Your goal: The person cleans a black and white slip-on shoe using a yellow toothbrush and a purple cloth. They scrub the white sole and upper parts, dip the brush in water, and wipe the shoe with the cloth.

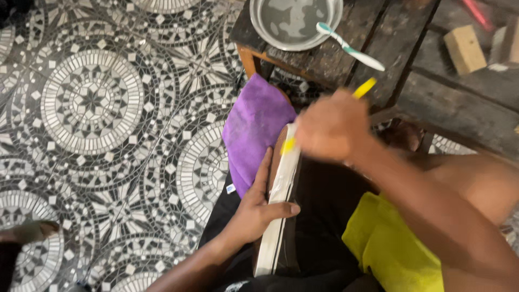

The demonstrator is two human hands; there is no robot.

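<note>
Hands (259,208) on shoe (281,200) — purple cloth (251,130), metal bowl (292,21) beside

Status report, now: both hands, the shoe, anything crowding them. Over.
Left hand grips shoe on lap, sole edge up. Right hand holds yellow brush at sole's far end. Purple cloth under shoe; nothing blocking.

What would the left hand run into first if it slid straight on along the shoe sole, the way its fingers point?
The left hand points up along the shoe's white sole. Straight on, it would likely first meet the yellow brush in the blurred right hand; the purple cloth lies just beside that line. Depth is unclear.
</note>
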